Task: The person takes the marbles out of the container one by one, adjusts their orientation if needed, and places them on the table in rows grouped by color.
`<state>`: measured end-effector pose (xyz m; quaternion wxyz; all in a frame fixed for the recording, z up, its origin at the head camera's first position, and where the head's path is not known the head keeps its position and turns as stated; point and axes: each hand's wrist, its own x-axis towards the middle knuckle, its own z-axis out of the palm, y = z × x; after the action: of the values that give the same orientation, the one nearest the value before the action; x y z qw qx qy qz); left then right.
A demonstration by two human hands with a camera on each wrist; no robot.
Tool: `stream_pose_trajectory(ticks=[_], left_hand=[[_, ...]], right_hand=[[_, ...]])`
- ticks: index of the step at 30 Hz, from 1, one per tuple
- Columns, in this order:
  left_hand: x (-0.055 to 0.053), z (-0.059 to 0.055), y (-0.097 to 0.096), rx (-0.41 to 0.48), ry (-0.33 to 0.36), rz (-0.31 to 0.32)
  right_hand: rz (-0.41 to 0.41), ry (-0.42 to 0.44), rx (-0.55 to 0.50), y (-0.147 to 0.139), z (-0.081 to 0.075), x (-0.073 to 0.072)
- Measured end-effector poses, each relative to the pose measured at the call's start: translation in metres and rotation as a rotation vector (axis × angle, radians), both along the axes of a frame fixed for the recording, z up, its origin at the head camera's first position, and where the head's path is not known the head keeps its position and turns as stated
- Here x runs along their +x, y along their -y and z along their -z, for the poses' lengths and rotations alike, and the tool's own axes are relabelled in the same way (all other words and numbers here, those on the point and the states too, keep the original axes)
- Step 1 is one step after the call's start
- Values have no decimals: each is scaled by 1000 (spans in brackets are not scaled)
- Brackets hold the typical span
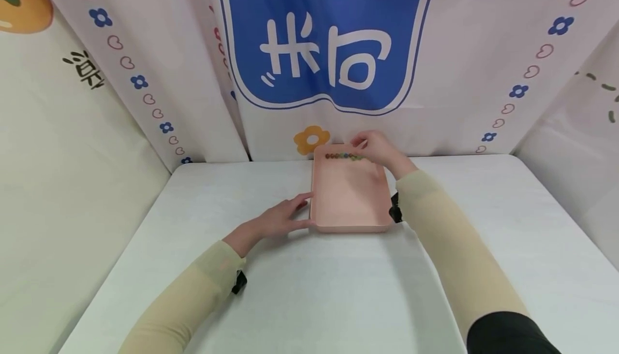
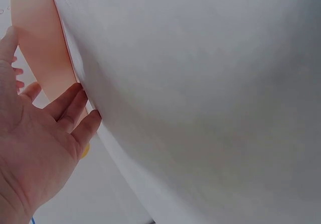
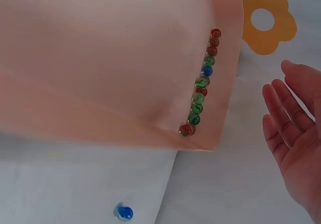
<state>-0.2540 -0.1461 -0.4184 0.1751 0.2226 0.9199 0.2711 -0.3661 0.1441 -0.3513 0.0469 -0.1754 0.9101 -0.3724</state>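
A pink tray (image 1: 350, 198) lies on the white table, with several glass marbles (image 3: 198, 98) lined up along its far wall. They are red, green and blue. My left hand (image 1: 280, 217) is at the tray's left side, fingertips right at the rim, thumb near the front corner; the left wrist view shows its fingers (image 2: 70, 103) spread and loosely bent. My right hand (image 1: 377, 148) is over the far right corner in the head view. In the right wrist view its fingers (image 3: 283, 106) are relaxed, apart from the marbles, with nothing held.
A blue marble (image 3: 124, 212) lies outside the tray, on the white surface at its right. Right behind the tray hangs a white printed cloth (image 1: 450, 123) with an orange flower (image 1: 303, 140). Cloth walls stand on both sides of the table (image 1: 309, 300).
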Motion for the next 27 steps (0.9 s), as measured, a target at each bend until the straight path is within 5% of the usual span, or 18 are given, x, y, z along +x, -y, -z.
stream_pose_trajectory(ticks=[11, 27], left_hand=[[0, 2, -1, -12, 3, 13], [0, -2, 2, -25, -20, 20]], right_hand=[[20, 8, -107, 11, 25, -12], [67, 36, -57, 21, 50, -25]])
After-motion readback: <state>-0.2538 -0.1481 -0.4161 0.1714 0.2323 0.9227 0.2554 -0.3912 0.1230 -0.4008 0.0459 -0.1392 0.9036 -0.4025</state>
